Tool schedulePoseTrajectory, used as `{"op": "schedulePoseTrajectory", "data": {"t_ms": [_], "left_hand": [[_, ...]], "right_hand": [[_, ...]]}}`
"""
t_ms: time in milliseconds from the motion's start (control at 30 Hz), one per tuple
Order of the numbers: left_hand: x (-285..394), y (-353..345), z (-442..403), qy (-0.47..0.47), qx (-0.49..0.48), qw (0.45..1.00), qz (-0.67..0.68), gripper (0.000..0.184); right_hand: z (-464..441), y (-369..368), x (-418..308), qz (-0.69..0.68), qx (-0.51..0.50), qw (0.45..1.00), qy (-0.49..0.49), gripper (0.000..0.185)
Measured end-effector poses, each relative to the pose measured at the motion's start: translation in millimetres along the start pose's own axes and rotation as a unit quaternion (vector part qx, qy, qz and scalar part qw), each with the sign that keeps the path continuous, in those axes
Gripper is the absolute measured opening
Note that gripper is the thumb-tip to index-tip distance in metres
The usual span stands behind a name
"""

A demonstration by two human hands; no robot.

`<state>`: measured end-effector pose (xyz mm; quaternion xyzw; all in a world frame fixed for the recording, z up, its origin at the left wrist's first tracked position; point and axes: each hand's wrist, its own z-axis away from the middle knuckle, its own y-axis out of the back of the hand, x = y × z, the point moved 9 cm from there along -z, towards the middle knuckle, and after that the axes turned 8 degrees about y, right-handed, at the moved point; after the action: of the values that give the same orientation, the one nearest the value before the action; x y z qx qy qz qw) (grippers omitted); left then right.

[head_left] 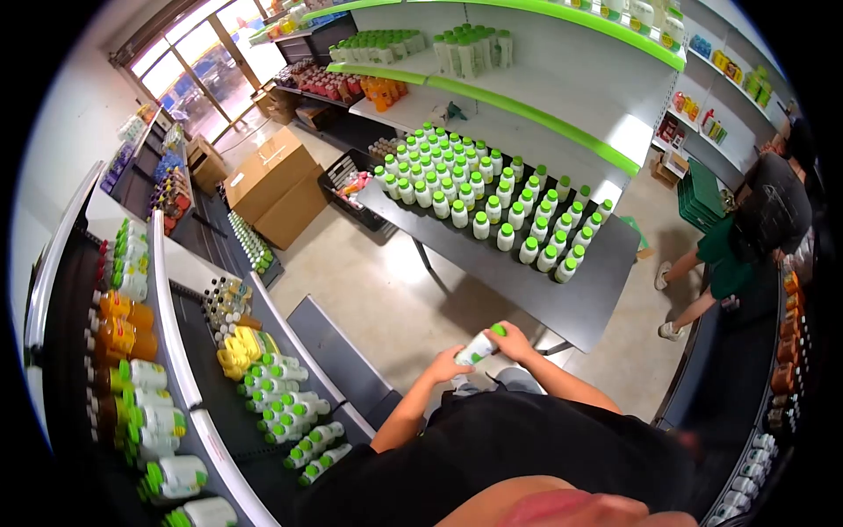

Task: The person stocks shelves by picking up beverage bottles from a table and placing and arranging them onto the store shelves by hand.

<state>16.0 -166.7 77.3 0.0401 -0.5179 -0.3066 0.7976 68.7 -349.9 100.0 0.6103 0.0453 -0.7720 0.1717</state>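
Between my two hands is a white bottle [477, 349] with a green cap and a green mark on its label, tilted in front of my body. My left hand [446, 364] grips its lower end. Near the cap, my right hand [508, 339] is closed around the upper end. Just beyond them stands a dark table [587, 307] with many similar white bottles [481, 226] in rows, green caps up.
Shelves [208, 413] at my left hold green-capped bottles and yellow jugs [241, 353]. Behind the table are white shelves with green edges [527, 97]. A cardboard box [272, 176] and black basket [358, 198] stand on the floor. Another person [760, 220] bends at the right.
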Motion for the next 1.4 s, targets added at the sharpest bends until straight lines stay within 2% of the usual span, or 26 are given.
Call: {"op": "schedulePoseTrajectory", "data": {"t_ms": [67, 133, 233, 333, 467, 500, 600, 667, 800, 867, 933, 1033, 1133, 1167, 1200, 1267, 1300, 1333, 1367, 1400], "left_hand": [[-6.4, 40.5, -7.2, -0.007, 0.075, 0.997, 0.027, 0.062], [-4.2, 72.2, -15.0, -0.036, 0.141, 0.988, 0.042, 0.056], [-15.6, 109.7, -18.2, -0.040, 0.175, 0.980, 0.084, 0.053], [-15.1, 138.5, -43.4, -0.049, 0.185, 0.975, 0.110, 0.051], [-14.9, 153.8, -71.8, -0.057, 0.181, 0.976, 0.110, 0.050], [-10.9, 163.2, -84.9, -0.064, 0.184, 0.976, 0.102, 0.050], [18.3, 178.7, -110.4, -0.070, 0.148, 0.975, 0.146, 0.052], [31.9, 188.7, -132.6, -0.020, 0.107, 0.985, 0.133, 0.055], [33.1, 234.2, -205.2, -0.070, 0.067, 0.979, 0.180, 0.057], [43.9, 256.5, -227.4, -0.068, 0.029, 0.980, 0.187, 0.057], [66.0, 288.0, -249.1, -0.096, 0.030, 0.981, 0.165, 0.057], [94.3, 330.6, -276.1, -0.129, 0.085, 0.973, 0.173, 0.057], [119.7, 357.6, -295.9, -0.137, 0.093, 0.969, 0.185, 0.057], [104.3, 361.9, -315.4, -0.120, 0.086, 0.967, 0.208, 0.058], [108.8, 366.5, -324.6, -0.112, 0.067, 0.966, 0.222, 0.059], [133.6, 381.2, -348.5, -0.103, 0.024, 0.964, 0.242, 0.060], [148.5, 391.6, -369.9, -0.158, 0.028, 0.967, 0.199, 0.063], [163.9, 404.0, -395.7, -0.174, 0.041, 0.973, 0.143, 0.064], [207.6, 419.9, -400.9, -0.156, 0.075, 0.982, 0.076, 0.067], [251.7, 431.8, -406.9, -0.218, 0.073, 0.972, 0.056, 0.067]], "right_hand": [[-17.4, -26.1, -70.3, 0.096, -0.037, 0.992, 0.071, 0.040], [-35.4, -49.7, -107.8, 0.171, -0.055, 0.968, 0.175, 0.043], [-49.3, -69.0, -140.8, 0.131, -0.099, 0.973, 0.159, 0.049], [-82.5, -79.8, -113.1, 0.035, -0.121, 0.979, 0.163, 0.058], [-115.6, -85.4, -96.4, 0.099, -0.172, 0.972, 0.123, 0.062], [-128.8, -86.9, -90.0, 0.089, -0.157, 0.972, 0.150, 0.057], [-172.5, -89.7, -63.9, -0.074, -0.138, 0.987, 0.039, 0.057], [-206.6, -77.3, -71.7, -0.005, -0.084, 0.996, 0.040, 0.056], [-268.5, -59.1, -129.7, 0.005, -0.054, 0.991, 0.119, 0.048], [-297.1, -54.9, -142.6, -0.004, -0.032, 0.993, 0.113, 0.045], [-321.8, -49.1, -159.6, 0.005, 0.010, 0.992, 0.130, 0.046], [-352.8, -46.0, -188.0, -0.055, 0.090, 0.978, 0.179, 0.047], [-387.7, -44.0, -192.8, -0.021, 0.135, 0.979, 0.151, 0.046], [-403.9, -45.2, -188.5, -0.026, 0.138, 0.977, 0.161, 0.049], [-418.2, -48.6, -184.5, -0.064, 0.108, 0.982, 0.139, 0.053], [-444.4, -35.6, -195.2, -0.100, 0.127, 0.971, 0.176, 0.056], [-448.0, -19.7, -228.3, -0.109, 0.139, 0.964, 0.198, 0.058], [-469.0, -4.4, -230.2, -0.120, 0.164, 0.958, 0.203, 0.061], [-485.5, 20.8, -240.9, -0.019, 0.216, 0.959, 0.179, 0.061], [-502.9, 44.3, -268.3, -0.104, 0.229, 0.942, 0.222, 0.056]]}}
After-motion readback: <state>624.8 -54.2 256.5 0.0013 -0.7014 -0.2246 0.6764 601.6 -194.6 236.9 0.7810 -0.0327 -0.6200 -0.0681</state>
